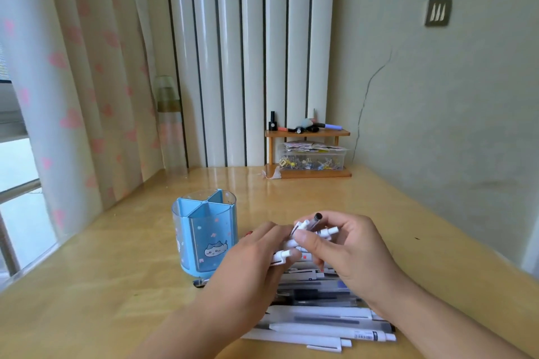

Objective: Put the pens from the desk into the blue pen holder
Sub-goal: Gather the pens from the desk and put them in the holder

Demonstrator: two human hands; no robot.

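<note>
A blue pen holder (204, 230) with a cat picture and inner dividers stands upright on the wooden desk (96, 285), left of centre; no pens show inside it. A pile of several white and dark pens (318, 320) lies on the desk in front of me. My left hand (253, 268) and my right hand (347, 253) meet above the pile, just right of the holder. Together they hold a bunch of pens (315, 232), whose white and black ends stick up between the fingers.
A small wooden shelf (307, 154) with markers and a clear box of clips stands at the back against the radiator. A tall clear bottle (170, 125) stands by the curtain at the back left. A dark pen tip (200, 283) shows at the holder's base.
</note>
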